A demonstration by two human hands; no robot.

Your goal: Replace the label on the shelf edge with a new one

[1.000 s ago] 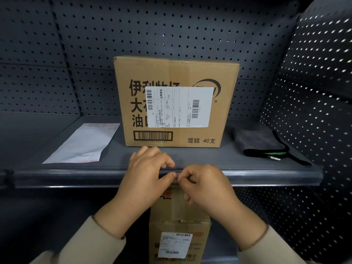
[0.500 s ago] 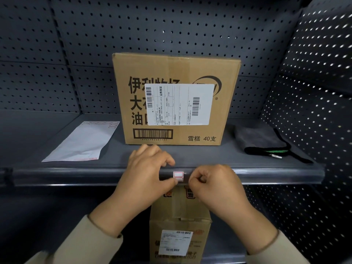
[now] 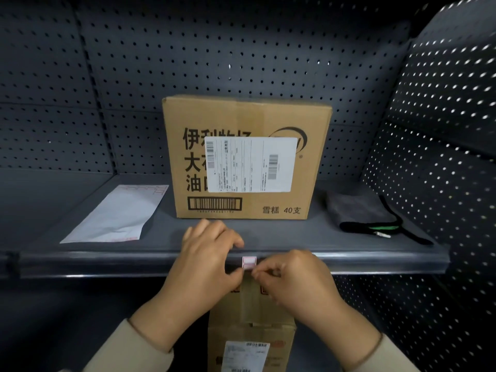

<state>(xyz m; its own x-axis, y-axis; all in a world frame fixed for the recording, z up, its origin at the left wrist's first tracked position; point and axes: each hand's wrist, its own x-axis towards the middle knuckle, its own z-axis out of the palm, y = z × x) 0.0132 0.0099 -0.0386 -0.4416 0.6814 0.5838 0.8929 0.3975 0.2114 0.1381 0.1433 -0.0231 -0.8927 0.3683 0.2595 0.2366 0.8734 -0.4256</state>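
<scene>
A small pink-and-white label sits on the clear strip along the shelf edge, near its middle. My right hand pinches the label's lower right corner between thumb and forefinger. My left hand rests on the shelf edge just left of the label, fingers curled over the top lip and thumb under it, close to the label. A white sheet of labels with pink print lies flat on the shelf at the left.
A cardboard box with a white shipping sticker stands on the shelf behind my hands. A folded dark cloth lies at the right. A second cardboard box stands on the level below. Perforated panels close the back and right side.
The label, hidden between my fingers a second ago, now shows on the shelf edge. My right hand has shifted slightly right and down to its lower corner; my left hand stays put.
</scene>
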